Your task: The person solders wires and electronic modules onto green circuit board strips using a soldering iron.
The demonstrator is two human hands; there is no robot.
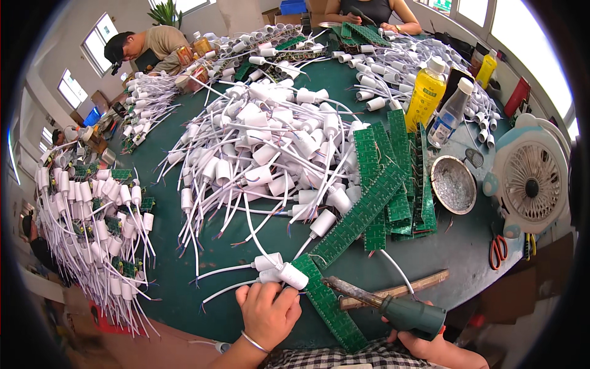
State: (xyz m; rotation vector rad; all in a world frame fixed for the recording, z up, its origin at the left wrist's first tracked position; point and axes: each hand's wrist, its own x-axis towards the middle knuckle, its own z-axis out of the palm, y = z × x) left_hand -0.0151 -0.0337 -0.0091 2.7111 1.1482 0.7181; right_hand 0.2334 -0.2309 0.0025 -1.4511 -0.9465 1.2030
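My left hand point(268, 312) is curled at the front of the table, its fingers closed against a white lamp holder point(293, 276) with a cable. The fingertips are partly hidden. Under that holder's right side lies a long green circuit board strip point(330, 307). A second white lamp holder point(267, 261) rests just beyond. My right hand point(418, 341) grips a soldering iron point(410, 315) by its thick green handle; the dark metal tip points left, over the strip. Beneath the iron is a narrow wooden stick point(424, 285), with a white cable beside it.
A big heap of white corded lamp holders point(264, 141) fills the middle. Stacked green boards point(393, 184) lie right of it, near a metal bowl point(453, 184), bottles point(427, 92), a fan point(531, 175) and red-handled scissors point(498, 251). Two people work across the table.
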